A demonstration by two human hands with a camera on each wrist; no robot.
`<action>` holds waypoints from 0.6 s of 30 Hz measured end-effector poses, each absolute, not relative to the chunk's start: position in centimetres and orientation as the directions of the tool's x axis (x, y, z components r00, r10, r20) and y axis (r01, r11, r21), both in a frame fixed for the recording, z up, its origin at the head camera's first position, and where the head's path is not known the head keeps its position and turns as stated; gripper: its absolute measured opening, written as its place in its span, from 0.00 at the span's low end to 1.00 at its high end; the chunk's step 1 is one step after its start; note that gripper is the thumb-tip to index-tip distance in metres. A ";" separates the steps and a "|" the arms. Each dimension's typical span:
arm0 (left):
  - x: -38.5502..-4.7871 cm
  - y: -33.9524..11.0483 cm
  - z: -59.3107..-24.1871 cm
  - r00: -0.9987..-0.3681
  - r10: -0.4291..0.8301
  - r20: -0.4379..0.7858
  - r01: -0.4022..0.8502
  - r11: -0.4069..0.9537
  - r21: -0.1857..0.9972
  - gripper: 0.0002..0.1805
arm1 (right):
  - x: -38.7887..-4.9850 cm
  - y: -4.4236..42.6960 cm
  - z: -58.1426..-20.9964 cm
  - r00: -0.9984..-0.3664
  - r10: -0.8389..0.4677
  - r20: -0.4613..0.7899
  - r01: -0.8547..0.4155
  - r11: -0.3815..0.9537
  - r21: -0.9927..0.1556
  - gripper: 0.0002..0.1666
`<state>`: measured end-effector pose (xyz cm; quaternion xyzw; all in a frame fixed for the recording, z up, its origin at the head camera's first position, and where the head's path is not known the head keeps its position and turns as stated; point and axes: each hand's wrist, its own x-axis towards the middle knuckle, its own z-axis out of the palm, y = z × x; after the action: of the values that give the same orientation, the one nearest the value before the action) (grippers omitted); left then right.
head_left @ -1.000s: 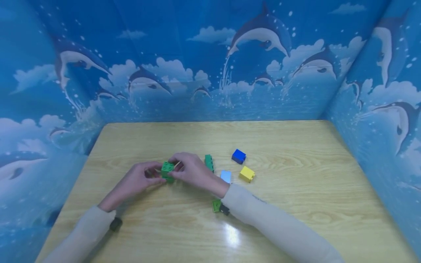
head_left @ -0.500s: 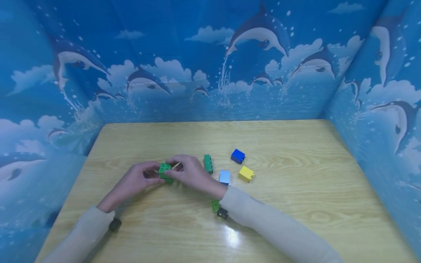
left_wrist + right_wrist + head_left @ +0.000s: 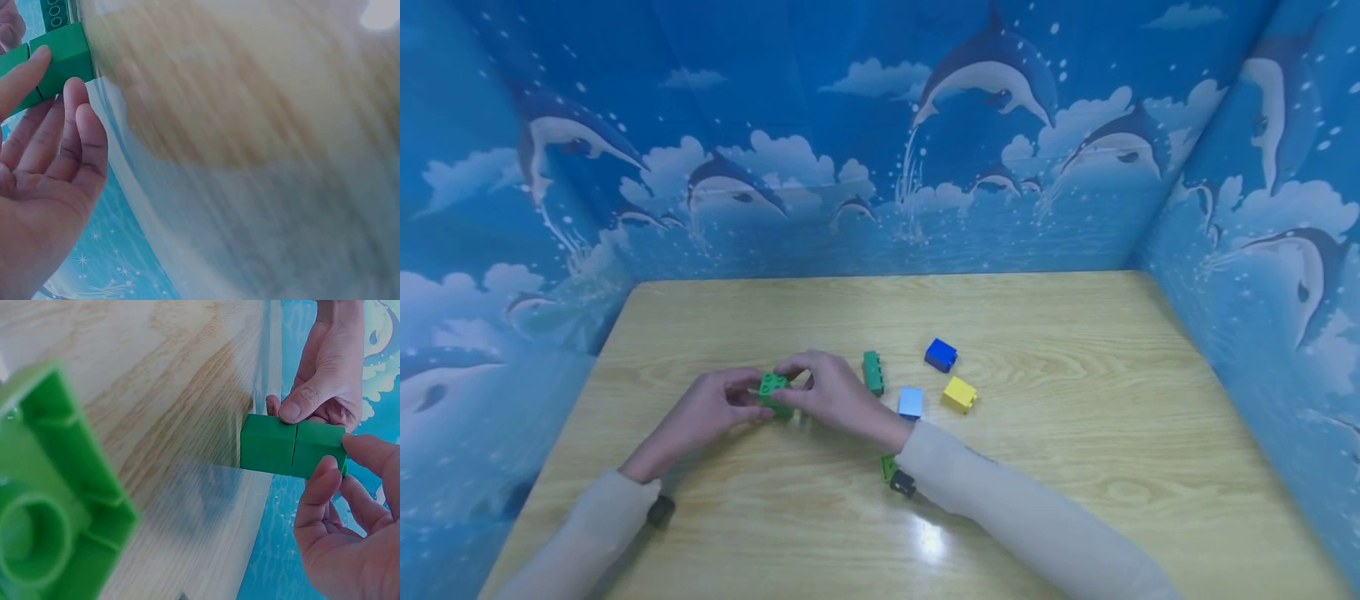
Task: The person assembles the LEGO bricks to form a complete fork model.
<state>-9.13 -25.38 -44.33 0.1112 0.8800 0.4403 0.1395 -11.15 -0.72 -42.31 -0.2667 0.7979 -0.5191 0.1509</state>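
Observation:
Two green bricks (image 3: pixel 772 389) are stacked on the left part of the table, with both hands on them. In the right wrist view the stack (image 3: pixel 269 445) shows a thin seam between its halves. The left hand (image 3: pixel 711 410) pinches the lower brick, its thumb on the side. My right hand (image 3: pixel 838 396) grips the upper brick between thumb and fingers. In the left wrist view the left hand (image 3: pixel 53 181) has its thumb across the green brick (image 3: pixel 65 59).
Right of the hands lie a long green brick (image 3: pixel 873 372), a light blue brick (image 3: pixel 911 402), a blue brick (image 3: pixel 941 355) and a yellow brick (image 3: pixel 959 395). A light green brick (image 3: pixel 888 467) sits beside the right sleeve. Dolphin-print cloth (image 3: pixel 880 242) borders the table.
The stacked green bricks have shifted slightly left with the right hand, and the upper brick sits a little lower. The left hand has barely moved.

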 end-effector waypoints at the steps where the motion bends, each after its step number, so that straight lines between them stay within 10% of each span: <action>1: -9.2 -25.4 -44.4 -0.936 0.320 -0.144 0.080 0.593 0.801 0.24 | -11.1 -0.8 -42.3 -0.813 -0.581 0.039 -0.277 0.326 -0.904 0.19; 18: -9.3 -25.7 -44.7 -0.932 0.338 -0.127 0.112 0.605 0.788 0.22 | -10.8 -0.9 -42.4 -0.811 -0.581 0.065 -0.331 0.364 -0.871 0.20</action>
<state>-9.33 -25.75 -44.75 0.1270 0.8860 0.4257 0.1329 -10.78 -0.93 -42.40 -0.2795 0.8158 -0.4898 0.1278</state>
